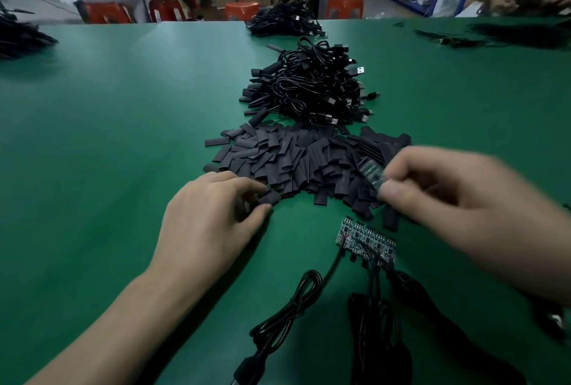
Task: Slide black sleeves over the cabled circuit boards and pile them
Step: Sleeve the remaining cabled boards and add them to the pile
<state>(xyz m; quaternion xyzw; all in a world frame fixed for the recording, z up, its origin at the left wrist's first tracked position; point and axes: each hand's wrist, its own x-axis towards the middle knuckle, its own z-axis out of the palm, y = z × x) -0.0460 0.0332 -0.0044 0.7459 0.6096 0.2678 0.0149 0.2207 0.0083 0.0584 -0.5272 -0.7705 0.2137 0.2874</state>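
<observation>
Sleeve [268, 197] pinched by left hand [213, 218]; blurred right hand [457, 196] pinches a half-hidden circuit board [372, 173].

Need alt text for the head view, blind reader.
Left hand pinches a black sleeve from the sleeve heap; right hand holds a circuit board. Bare cabled boards lie nearer on the green table.

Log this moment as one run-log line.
left hand: pinching sleeve | right hand: holding board | bare boards: waiting on table
</observation>
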